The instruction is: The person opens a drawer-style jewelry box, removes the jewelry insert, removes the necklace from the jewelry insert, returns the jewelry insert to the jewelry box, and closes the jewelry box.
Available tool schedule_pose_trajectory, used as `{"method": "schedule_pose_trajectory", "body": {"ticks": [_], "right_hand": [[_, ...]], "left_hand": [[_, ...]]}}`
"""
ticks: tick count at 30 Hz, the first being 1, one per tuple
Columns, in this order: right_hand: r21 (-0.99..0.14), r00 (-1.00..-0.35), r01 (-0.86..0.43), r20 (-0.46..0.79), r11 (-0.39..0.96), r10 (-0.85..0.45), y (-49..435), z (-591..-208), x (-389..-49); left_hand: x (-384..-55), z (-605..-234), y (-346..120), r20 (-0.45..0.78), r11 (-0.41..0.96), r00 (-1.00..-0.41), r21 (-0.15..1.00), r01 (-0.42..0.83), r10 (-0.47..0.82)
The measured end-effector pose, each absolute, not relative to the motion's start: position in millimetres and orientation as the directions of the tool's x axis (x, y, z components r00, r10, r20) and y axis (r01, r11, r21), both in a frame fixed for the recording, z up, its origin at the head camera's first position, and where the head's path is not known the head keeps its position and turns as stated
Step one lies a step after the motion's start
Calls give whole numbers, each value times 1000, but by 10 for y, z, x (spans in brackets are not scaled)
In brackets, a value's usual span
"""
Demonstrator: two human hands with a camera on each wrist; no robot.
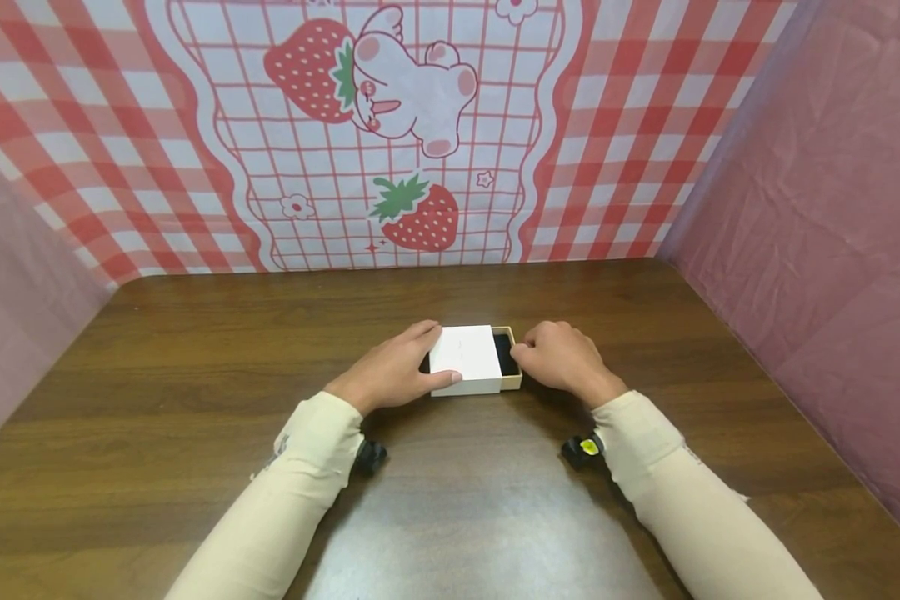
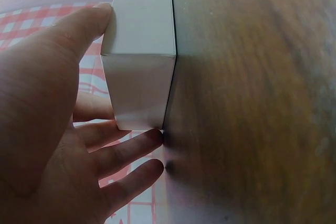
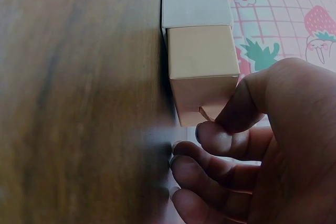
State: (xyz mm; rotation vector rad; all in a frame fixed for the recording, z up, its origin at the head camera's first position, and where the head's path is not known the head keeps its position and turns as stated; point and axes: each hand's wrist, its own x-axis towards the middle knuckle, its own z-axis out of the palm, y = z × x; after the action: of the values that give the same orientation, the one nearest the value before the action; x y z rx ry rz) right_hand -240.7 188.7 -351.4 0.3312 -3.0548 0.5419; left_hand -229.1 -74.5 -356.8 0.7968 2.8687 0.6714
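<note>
A small white drawer box [image 1: 465, 354] lies flat on the wooden table, its tan inner tray [image 1: 511, 382] sticking partway out of the right end of the sleeve. Black lining [image 1: 504, 353] shows inside the tray. My left hand [image 1: 393, 367] holds the white sleeve at its left end, thumb along the near edge and fingers toward the far side. At the tray's right end, my right hand [image 1: 566, 357] pinches a small pull tab [image 3: 205, 113] between thumb and index finger. Its other fingers curl loosely close to the table.
The wooden table [image 1: 450, 500] runs back to a red-and-white checked cloth [image 1: 615, 125] printed with strawberries. Pink cloth [image 1: 817, 208] hangs at the right side, and more hangs at the left. Black wrist cameras sit below both hands.
</note>
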Motion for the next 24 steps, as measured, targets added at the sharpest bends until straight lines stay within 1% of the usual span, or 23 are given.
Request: {"method": "schedule_pose_trajectory", "body": {"ticks": [24], "right_hand": [[-363,-984,-169,10,916,-178,1915,-3511,-2411]], "left_hand": [[-2276,-3570,-757,23,765,-861,447,464,509]]}}
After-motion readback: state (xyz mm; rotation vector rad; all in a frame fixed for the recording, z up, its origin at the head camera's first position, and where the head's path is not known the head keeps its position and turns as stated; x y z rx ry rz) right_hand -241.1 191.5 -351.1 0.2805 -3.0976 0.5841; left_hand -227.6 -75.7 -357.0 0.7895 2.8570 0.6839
